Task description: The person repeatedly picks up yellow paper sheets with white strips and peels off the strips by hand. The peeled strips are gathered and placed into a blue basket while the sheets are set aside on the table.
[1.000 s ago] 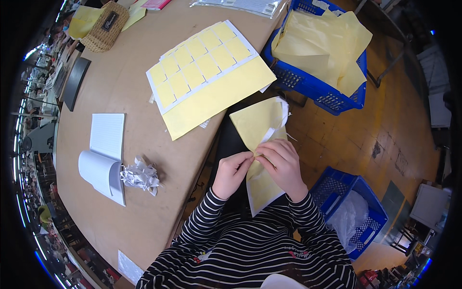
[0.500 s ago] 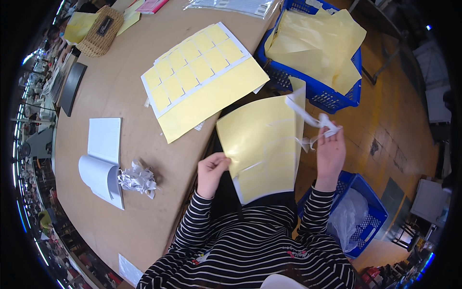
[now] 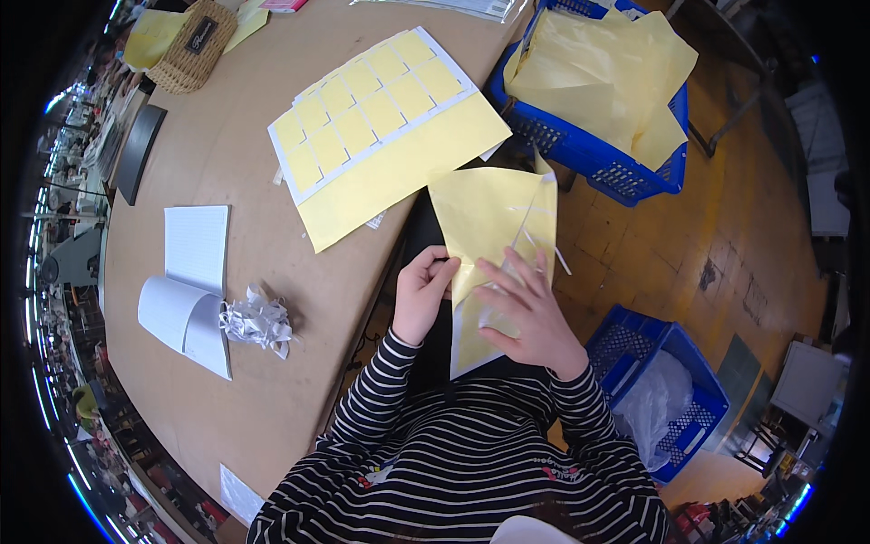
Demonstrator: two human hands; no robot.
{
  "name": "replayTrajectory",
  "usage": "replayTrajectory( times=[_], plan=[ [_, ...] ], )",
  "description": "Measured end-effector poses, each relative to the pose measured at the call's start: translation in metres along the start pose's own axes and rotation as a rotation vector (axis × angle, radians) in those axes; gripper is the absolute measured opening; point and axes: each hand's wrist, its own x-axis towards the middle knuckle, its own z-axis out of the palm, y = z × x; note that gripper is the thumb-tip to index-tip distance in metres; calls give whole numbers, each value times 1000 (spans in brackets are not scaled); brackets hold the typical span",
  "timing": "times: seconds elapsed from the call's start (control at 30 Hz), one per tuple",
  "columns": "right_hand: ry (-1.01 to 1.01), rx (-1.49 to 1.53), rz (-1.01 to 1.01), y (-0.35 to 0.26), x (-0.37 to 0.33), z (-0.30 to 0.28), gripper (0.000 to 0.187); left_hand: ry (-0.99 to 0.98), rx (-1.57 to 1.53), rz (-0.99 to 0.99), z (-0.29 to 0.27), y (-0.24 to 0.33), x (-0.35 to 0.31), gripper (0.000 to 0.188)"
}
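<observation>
My left hand (image 3: 423,290) is closed on the left edge of a yellow sheet (image 3: 485,208) with pale borders, held upright in front of my body. The thumb and forefinger pinch that edge. Over the lower right part of the sheet lies my right hand (image 3: 533,313), its fingers spread and partly covering the surface. Thin white paper strips (image 3: 562,261) stick out beside its fingertips; whether they are still joined to the sheet I cannot tell. A stack of yellow label sheets (image 3: 390,127) with white grid lines lies on the table, just beyond the held sheet.
A blue basket (image 3: 571,154) heaped with yellow paper (image 3: 603,77) stands at the far right. Another blue basket (image 3: 698,399) holding clear plastic is at my right side. On the brown table (image 3: 272,426) lie an open notebook (image 3: 195,249), crumpled white strips (image 3: 258,319) and a wicker basket (image 3: 192,50).
My right hand has come left and down from beyond the sheet's right side onto its surface. The white strips came along with it. My left hand rose slightly, and the sheet is bent more.
</observation>
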Motion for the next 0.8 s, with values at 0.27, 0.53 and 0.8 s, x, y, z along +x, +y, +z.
replayTrajectory(
  times=[0.27,0.53,0.8],
  plan=[
    [-11,90,-113,3,5,11,14,98,106,45,-15,-11,11,14],
    [269,750,10,20,-30,-28,14,192,-9,130,-29,-42,28,13],
    [809,1478,-42,28,-39,-46,20,182,36,126,-30,-32,28,13]
  ],
)
